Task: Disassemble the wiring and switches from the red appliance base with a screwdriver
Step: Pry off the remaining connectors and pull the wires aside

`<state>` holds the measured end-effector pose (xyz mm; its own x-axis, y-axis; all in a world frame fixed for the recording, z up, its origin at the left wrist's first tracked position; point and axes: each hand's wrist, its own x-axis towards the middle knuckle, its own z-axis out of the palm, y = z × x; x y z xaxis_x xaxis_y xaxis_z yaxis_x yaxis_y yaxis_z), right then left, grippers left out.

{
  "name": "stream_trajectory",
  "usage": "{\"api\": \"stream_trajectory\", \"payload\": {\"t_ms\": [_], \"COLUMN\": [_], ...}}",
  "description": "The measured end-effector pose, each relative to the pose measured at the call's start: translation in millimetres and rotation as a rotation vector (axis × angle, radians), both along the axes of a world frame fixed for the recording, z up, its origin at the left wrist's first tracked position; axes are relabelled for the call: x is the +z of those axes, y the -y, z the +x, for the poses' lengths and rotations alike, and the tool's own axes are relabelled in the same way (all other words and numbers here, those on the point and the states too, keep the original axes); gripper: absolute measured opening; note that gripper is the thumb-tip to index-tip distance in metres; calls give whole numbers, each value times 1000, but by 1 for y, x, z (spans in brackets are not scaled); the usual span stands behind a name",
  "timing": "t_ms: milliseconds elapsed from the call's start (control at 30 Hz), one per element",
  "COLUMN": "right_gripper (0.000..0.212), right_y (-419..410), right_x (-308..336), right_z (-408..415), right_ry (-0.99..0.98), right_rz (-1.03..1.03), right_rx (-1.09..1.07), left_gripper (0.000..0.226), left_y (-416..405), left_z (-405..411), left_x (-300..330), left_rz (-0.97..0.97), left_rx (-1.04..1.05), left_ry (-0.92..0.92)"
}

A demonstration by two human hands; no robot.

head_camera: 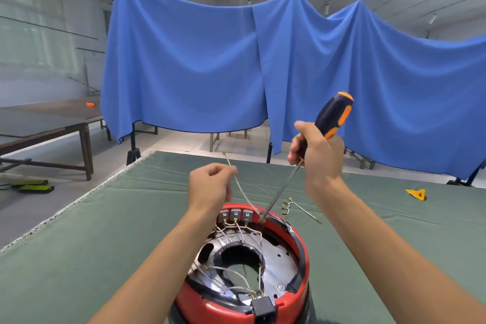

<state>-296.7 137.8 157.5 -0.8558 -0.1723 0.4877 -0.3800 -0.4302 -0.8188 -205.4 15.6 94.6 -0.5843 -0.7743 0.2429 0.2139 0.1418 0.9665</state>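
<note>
The right hand (317,154) grips the screwdriver (326,123), whose tip touches the far rim of the red base (302,258). The left hand (210,184) pinches a white wire (243,191) that rises from the base.

Upturned red base (298,250), screwdriver (302,160) inside

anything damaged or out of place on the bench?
No damage visible. A loose bundle of white wires with brass terminals lies on the green mat beside the red round appliance base. A small yellow-orange object sits apart at right.
</note>
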Motion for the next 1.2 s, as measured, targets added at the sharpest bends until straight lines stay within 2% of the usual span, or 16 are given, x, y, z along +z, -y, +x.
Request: {"api": "stream_trajectory", "payload": {"t_ms": [67, 167, 267, 333, 400, 567, 733, 933, 1000, 1033, 1067, 1133, 1200], "right_gripper": [34, 30, 30, 28, 30, 43, 18, 15, 21, 26, 30, 31, 27], "right_y": [8, 19, 25, 27, 27, 19, 12, 7, 7, 6, 5, 3, 1], "right_x": [19, 48, 60, 52, 37, 9, 0, -14, -23, -30, -37, -57, -80], "right_z": [7, 13, 15, 15, 13, 4, -6, -25, -39, -47, -57, -78, -97], "right_ry": [-87, -332, -568, -623, -623, -465, -432, -353, -380, -393, -392, -333, -232], "right_rz": [-3, 157, 567, 849, 1006, 907, 999, 1102, 1159, 1198, 1242, 1333, 1397], "right_rx": [-5, -71, -22, 13, 19, 218, 285, 296, 191, 122, 50, -78, -149], "left_gripper": [19, 15, 14, 13, 14, 12, 18, 22, 26, 27, 25, 19, 21], "left_y": [-5, -15, -20, -19, -17, -14, -16, -17, -14, -10, -5, 4, 8], "left_z": [3, 7, 10, 13, 14, 14, 4, -11, -16, -19, -22, -23, -25], "left_x": [14, 29, 37, 38, 36, 21, 6, -14, -20, -24, -29, -40, -49], "left_rz": [140, 155, 171, 190, 213, 275, 314, 254, 173, 71, -101, -535, -748], "left_rx": [-66, -112, -133, -140, -144, -120, -144, -191, -162, -99, -2, 207, 214], "left_ry": [-129, -226, -283, -293, -294, -314, -287, -163, -126, -68, 53, 453, 770]}}
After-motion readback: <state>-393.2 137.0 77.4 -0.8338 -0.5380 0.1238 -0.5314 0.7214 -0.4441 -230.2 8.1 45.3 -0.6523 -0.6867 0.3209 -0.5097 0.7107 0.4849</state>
